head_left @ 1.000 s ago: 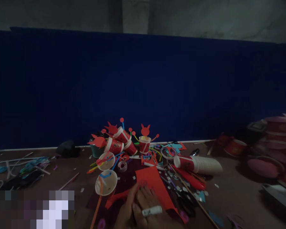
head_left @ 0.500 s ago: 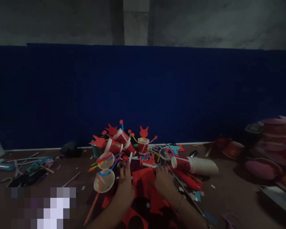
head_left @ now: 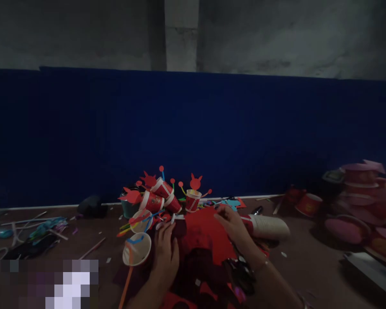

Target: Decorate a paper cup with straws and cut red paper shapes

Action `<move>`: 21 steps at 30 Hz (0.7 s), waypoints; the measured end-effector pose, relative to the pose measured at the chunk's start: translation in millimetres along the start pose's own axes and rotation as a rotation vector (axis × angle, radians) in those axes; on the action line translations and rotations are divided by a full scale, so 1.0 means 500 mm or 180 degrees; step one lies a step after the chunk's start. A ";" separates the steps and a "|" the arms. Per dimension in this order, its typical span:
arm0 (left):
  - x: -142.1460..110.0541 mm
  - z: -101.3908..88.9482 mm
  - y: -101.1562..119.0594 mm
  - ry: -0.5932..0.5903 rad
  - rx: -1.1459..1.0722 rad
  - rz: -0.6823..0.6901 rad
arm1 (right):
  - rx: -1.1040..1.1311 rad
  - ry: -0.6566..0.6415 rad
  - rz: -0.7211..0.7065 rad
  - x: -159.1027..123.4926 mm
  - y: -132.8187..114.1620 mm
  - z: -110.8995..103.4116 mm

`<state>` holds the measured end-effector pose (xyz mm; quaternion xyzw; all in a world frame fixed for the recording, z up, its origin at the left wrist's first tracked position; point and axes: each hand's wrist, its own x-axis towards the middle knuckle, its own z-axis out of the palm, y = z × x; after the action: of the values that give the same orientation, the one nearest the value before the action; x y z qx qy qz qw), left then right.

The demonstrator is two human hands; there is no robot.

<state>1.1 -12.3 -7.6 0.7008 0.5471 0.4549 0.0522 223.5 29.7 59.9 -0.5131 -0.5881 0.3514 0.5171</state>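
My right hand (head_left: pixel 233 225) is closed on the upper right corner of a red paper sheet (head_left: pixel 209 231), which is lifted at that side. My left hand (head_left: pixel 166 249) lies palm down to the left of the sheet, fingers stretched forward over dark paper. A small white piece (head_left: pixel 173 219) is at its fingertips; whether they touch it I cannot tell. More cut red paper (head_left: pixel 209 291) lies nearer me, with a round dark gap. Beneath my right wrist is a dark, shiny object (head_left: pixel 239 274), too blurred to name. A paper cup (head_left: pixel 137 249) with bent straws stands left of my left hand.
Behind my hands stands a red cup figure (head_left: pixel 193 200) with a paper head and straw arms; similar tipped cups (head_left: pixel 152 201) are piled beside it. A stack of paper cups (head_left: pixel 268 226) lies to the right. Straws and scraps (head_left: pixel 48 227) are at left, pink-red cups (head_left: pixel 360 193) far right.
My right hand has risen slightly and moved right, raising the red sheet's far edge. My left hand has moved slightly down and left. The dark shiny object now shows under my right wrist.
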 end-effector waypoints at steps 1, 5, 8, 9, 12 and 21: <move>0.000 -0.012 0.008 0.0180 -0.0154 0.0177 | 0.0415 0.0143 0.0085 0.003 -0.009 -0.014; -0.012 -0.047 0.038 0.0526 -0.0625 0.0694 | 0.1584 0.1084 0.0269 0.004 -0.035 -0.044; -0.014 -0.040 0.058 -0.0522 -0.1226 0.0408 | 0.1901 0.1323 0.0426 -0.002 -0.041 -0.037; -0.012 -0.032 0.063 -0.0939 -0.1517 -0.0028 | 0.1932 0.1248 0.0501 -0.005 -0.042 -0.029; -0.007 0.002 0.072 -0.1318 -0.2781 -0.1632 | 0.1887 0.0906 0.0594 -0.019 -0.041 0.003; -0.018 0.020 0.041 -0.1180 -0.2434 -0.2332 | -0.0527 -0.0154 0.0310 -0.034 -0.018 0.003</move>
<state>22.8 -23.5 -7.1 0.4643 0.5326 0.4422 0.5525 218.6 11.5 64.0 -0.5733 -0.6018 0.3387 0.4409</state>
